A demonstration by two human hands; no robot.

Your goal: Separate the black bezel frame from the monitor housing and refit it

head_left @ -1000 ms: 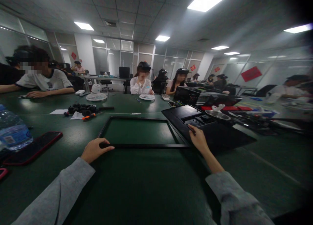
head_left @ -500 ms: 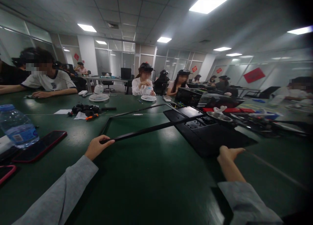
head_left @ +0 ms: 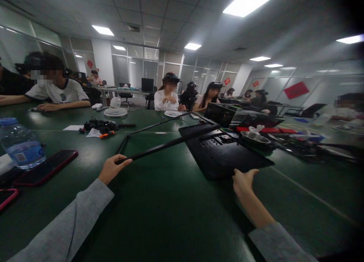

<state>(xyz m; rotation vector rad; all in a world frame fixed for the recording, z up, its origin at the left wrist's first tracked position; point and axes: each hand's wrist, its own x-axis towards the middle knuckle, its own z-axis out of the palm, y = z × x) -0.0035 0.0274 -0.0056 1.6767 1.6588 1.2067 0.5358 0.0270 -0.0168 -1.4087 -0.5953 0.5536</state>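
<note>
My left hand [head_left: 113, 169] is closed around the near left corner of a thin black rectangular bezel frame [head_left: 159, 148]. The bezel is tilted, and its right end overlaps the far part of a flat black panel [head_left: 236, 157], which has recessed compartments showing some parts. At the panel's near edge is my right hand [head_left: 246, 184], holding that edge with the thumb pointing right; some of its fingers are hidden. Through the bezel's opening the green tabletop shows.
On the left stand a water bottle [head_left: 21, 144] and a dark phone [head_left: 48, 167]. Black parts with orange pieces [head_left: 106, 134] lie beyond the bezel. A metal bowl [head_left: 256, 137] and heaped electronics sit right of the panel. Several people sit around the green table [head_left: 165, 216].
My right hand and the black panel have shifted left, bringing the panel further under the bezel. The bezel's far side has risen slightly. My left hand keeps its hold.
</note>
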